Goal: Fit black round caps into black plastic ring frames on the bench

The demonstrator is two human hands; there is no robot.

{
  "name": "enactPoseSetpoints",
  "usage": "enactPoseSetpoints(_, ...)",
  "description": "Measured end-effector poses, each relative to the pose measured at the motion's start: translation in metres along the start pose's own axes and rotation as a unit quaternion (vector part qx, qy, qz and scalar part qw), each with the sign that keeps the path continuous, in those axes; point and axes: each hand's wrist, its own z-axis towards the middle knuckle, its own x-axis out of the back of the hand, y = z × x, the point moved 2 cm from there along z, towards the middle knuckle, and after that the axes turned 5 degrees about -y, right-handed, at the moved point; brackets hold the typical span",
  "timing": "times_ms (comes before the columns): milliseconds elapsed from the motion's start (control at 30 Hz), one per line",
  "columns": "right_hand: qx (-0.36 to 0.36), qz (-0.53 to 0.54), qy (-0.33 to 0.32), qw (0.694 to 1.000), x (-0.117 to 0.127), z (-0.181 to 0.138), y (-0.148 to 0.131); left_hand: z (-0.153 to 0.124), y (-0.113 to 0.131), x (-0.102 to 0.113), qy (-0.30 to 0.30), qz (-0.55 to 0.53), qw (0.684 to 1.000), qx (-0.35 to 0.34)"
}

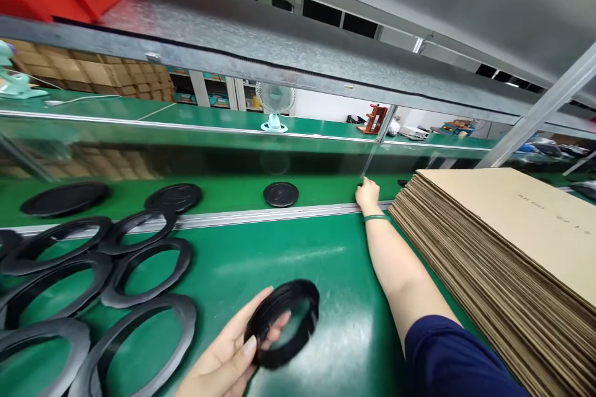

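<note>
My left hand [228,353] is low in the view and grips a black plastic ring [283,322] by its rim, thumb inside the opening. My right hand [367,195] reaches far forward, arm stretched out, to the metal rail at the edge of the green conveyor belt [233,193]. Its fingers point away from me and I cannot see whether they hold anything. A small dark part [403,183] lies just beyond it. A black disc [280,194] rides on the belt to the hand's left.
Several large black oval rings [146,270] lie overlapped on the green table [279,254] at the left. Two more black discs [173,197] sit on the belt. A tall stack of flat cardboard sheets [503,248] fills the right side. A small fan [274,102] stands behind.
</note>
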Motion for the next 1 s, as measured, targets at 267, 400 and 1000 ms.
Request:
enactPoseSetpoints(267,-0.131,-0.071,0.002,0.989,-0.005,0.032,0.046,-0.002,0.002,-0.005,0.028,-0.064,0.997,0.029)
enactPoseSetpoints(400,-0.119,-0.045,0.002,0.992,0.001,0.032,0.039,-0.003,0.012,0.005,0.012,0.061,0.996,0.057)
enactPoseSetpoints(1000,0.494,0.31,-0.233,0.778,-0.019,-0.229,-0.162,0.008,0.026,0.015,0.191,0.275,0.94,-0.06)
